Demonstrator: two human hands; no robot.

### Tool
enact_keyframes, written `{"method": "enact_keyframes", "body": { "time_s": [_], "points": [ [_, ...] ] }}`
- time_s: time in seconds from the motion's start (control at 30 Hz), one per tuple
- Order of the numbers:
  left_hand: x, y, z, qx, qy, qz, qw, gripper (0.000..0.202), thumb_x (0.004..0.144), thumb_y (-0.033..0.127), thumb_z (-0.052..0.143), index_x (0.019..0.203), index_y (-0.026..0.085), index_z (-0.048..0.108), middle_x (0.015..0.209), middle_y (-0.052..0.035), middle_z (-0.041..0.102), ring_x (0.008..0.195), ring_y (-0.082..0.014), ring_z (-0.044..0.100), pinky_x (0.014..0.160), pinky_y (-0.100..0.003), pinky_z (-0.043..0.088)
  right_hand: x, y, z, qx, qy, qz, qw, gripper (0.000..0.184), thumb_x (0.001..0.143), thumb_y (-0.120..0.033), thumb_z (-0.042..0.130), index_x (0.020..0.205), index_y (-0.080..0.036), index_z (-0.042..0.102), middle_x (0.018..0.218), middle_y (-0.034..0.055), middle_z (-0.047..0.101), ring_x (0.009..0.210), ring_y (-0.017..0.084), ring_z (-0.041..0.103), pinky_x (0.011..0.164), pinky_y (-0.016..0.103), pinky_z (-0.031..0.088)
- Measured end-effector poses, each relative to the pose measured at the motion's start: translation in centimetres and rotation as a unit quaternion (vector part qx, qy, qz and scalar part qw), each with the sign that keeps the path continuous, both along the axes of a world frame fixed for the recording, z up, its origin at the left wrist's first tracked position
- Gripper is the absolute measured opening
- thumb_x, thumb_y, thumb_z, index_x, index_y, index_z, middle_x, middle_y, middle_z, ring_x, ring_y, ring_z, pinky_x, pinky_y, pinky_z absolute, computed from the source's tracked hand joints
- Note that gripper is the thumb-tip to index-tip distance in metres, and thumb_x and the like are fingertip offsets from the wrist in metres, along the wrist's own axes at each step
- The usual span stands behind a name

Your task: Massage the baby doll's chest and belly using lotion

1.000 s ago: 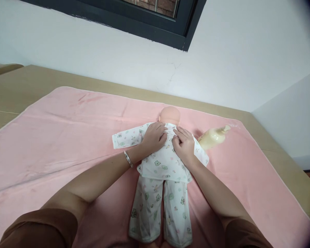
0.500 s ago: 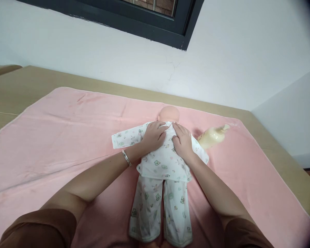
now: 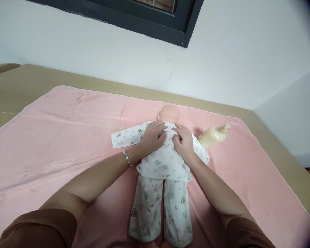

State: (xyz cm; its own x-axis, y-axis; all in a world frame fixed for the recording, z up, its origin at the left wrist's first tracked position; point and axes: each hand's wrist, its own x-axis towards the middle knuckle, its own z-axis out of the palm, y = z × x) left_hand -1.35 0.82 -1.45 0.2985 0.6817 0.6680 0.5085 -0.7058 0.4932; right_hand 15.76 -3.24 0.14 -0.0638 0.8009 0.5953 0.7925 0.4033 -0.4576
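At the middle of the pink blanket (image 3: 67,137) on the bench (image 3: 15,82), the doll (image 3: 169,113) lies with its head toward 12 o'clock. The left hand (image 3: 153,136) rests on its printed shirt (image 3: 162,163), fingers curled; whether they grip cloth I cannot tell. The right hand (image 3: 183,143) pinches the shirt's front with bent fingers. A cream bottle (image 3: 214,136) lies at 3 o'clock of the chest.
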Motion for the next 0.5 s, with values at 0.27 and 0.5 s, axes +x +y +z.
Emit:
{"method": "enact_keyframes", "body": {
  "time_s": [0.27,0.5],
  "points": [
    [0.04,0.08,-0.1,0.01,-0.003,0.009,1.0,0.019,0.086,0.019,0.047,0.097,0.02,0.063,0.115,-0.0081,0.067,0.115,-0.0224,0.059,0.103,-0.045,0.045,-0.23,-0.19,0.08,0.003,0.016,-0.007,1.0,0.026,0.082,-0.018,0.047,0.1,-0.023,0.066,0.12,0.0081,0.067,0.116,0.026,0.059,0.102,0.048,0.044],
    [0.04,0.02,-0.01,0.006,0.008,0.009,1.0,0.025,0.088,0.02,0.047,0.107,0.018,0.063,0.116,-0.0081,0.067,0.115,-0.0223,0.057,0.105,-0.042,0.044,-0.21,-0.3,0.27,-0.018,-0.012,-0.012,1.0,0.037,0.084,-0.018,0.044,0.115,-0.021,0.065,0.128,0.0078,0.064,0.123,0.026,0.055,0.107,0.048,0.041]
  ]
}}
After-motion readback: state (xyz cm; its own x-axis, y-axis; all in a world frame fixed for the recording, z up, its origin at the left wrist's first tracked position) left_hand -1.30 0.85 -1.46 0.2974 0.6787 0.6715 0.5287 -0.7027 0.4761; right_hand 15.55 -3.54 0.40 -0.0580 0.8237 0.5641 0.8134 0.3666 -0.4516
